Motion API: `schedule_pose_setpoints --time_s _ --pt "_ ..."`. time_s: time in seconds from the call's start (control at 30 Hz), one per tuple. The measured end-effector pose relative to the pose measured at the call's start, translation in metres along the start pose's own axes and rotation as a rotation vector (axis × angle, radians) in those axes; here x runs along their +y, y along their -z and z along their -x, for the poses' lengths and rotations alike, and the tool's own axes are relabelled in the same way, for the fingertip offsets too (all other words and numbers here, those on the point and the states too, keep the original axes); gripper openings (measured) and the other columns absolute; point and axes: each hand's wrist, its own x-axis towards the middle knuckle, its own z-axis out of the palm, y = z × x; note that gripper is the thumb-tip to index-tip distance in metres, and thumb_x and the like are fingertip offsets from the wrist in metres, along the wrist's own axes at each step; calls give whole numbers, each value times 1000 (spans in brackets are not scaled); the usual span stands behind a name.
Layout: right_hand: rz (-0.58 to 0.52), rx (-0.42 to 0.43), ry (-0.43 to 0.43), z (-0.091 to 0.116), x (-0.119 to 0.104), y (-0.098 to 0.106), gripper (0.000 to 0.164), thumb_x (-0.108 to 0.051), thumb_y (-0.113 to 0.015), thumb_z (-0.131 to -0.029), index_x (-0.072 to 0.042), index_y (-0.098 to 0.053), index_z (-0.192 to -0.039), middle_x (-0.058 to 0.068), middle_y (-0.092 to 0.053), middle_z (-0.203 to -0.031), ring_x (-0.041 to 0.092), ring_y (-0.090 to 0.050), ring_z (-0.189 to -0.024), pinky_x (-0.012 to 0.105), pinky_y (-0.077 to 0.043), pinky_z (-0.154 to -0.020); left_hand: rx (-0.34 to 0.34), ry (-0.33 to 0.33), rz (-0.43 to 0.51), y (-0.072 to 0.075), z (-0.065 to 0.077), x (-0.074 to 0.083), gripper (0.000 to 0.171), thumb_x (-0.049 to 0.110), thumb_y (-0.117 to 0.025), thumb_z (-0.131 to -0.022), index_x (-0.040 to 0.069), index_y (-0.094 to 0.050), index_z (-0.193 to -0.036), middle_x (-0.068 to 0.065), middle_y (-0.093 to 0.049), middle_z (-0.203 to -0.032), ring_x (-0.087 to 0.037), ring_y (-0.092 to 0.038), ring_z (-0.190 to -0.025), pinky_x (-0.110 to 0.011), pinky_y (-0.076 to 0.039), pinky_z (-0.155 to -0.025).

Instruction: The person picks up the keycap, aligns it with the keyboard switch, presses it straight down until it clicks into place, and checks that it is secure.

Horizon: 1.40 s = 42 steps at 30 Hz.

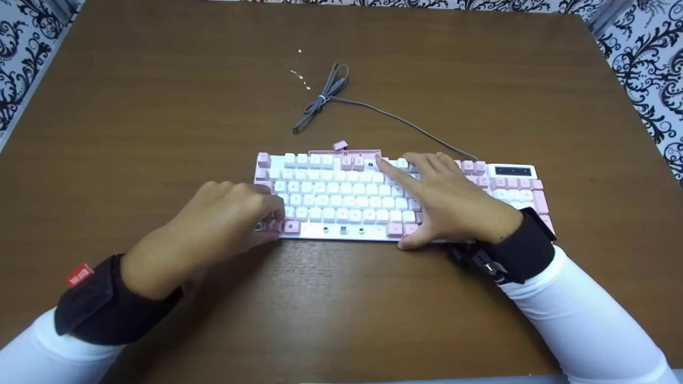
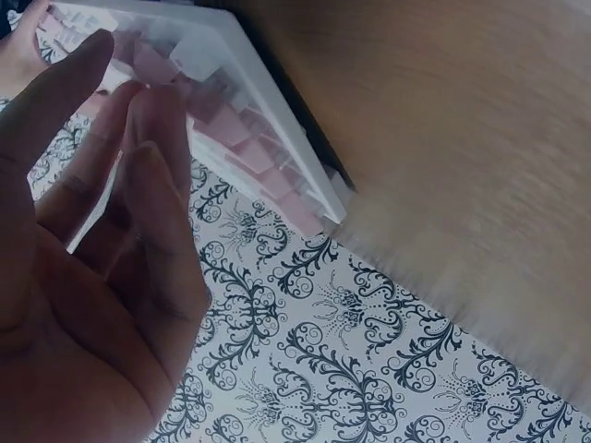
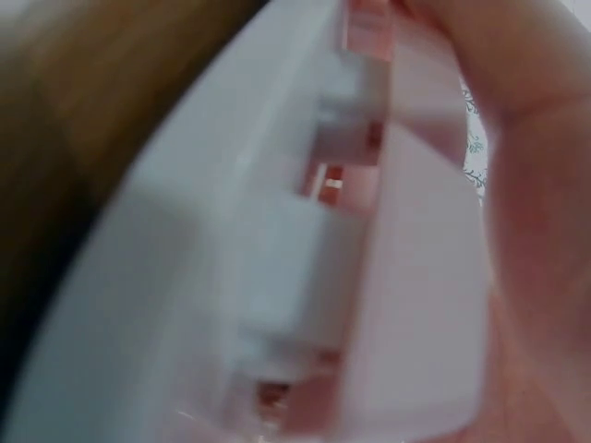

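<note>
A white-and-pink keyboard lies across the middle of the table. At its front left corner, my left hand has bent fingers and thumb around a pink keycap. The left wrist view shows those fingertips close together against the pink keys. My right hand is spread over the keyboard's right part, thumb along the front edge and index finger reaching to the top row. Bare switches show where the space bar sits. One loose pink keycap rests tilted at the back edge.
A tied grey cable runs from the keyboard's back right. Several tiny bright specks lie left of its bundle. The brown table ends at a black-and-white patterned floor covering.
</note>
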Motion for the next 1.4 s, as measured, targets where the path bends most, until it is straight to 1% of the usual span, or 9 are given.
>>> schedule_pose_setpoints --time_s 0.17,0.47,0.67,0.8,0.93,1.03,1.17,1.3,1.4 --pt "1 -6 -15 0 0 1 130 -69 -82 -62 -29 -8 -161 19 -31 -154 36 -28 -144 57 -17 -120 5 0 -39 -1 -2 1 16 14 -84 -77 15 -69 -80 0 -67 -77 -16 -55 -57 -35 -43 -48" --pt "-6 -9 -9 0 -1 1 130 -67 -83 -62 -28 -9 -162 19 -31 -153 36 -28 -143 58 -16 -119 -10 -42 -59 -1 -3 -1 15 8 -79 -77 15 -65 -77 2 -62 -73 -12 -48 -54 -30 -39 -47" --pt "7 10 -5 -1 -1 3 130 -68 -82 -62 -29 -9 -161 19 -32 -153 35 -29 -143 57 -17 -119 41 -51 -86 6 -12 3 12 17 -80 -81 13 -68 -80 -1 -65 -76 -16 -53 -55 -33 -39 -45" --pt "-1 11 10 0 -1 2 130 -67 -83 -62 -27 -10 -162 20 -32 -153 36 -30 -142 58 -17 -118 43 -22 -106 10 -28 7 14 26 -76 -86 14 -72 -92 -3 -70 -84 -21 -59 -60 -39 -42 -47" --pt "-6 9 5 1 0 1 129 -66 -83 -62 -28 -10 -162 20 -32 -153 37 -29 -142 59 -17 -118 26 12 -85 14 -51 12 19 34 -70 -92 17 -73 -100 -1 -72 -86 -24 -63 -66 -40 -45 -50" --pt "-7 12 1 1 0 1 129 -65 -84 -62 -28 -11 -161 20 -32 -153 36 -29 -142 58 -18 -118 23 38 -68 15 -69 15 22 33 -68 -94 16 -71 -107 -4 -74 -90 -27 -65 -70 -43 -47 -54" --pt "-11 1 -6 2 0 -1 130 -67 -83 -62 -28 -10 -162 19 -32 -153 36 -29 -143 57 -17 -119 25 66 -89 15 -92 19 25 30 -69 -93 14 -70 -113 -8 -75 -99 -31 -68 -75 -46 -50 -58" --pt "-15 1 -6 2 0 -1 130 -67 -83 -61 -29 -10 -161 19 -32 -153 36 -29 -143 58 -17 -119 -22 115 -114 18 -114 20 25 30 -68 -94 14 -72 -113 -9 -75 -105 -33 -70 -84 -48 -55 -66" --pt "-15 8 -2 1 0 -1 130 -67 -83 -61 -29 -11 -161 19 -32 -153 36 -29 -142 58 -17 -119 -71 162 -127 17 -128 16 23 28 -62 -97 17 -75 -112 -10 -75 -109 -36 -70 -90 -52 -55 -72"
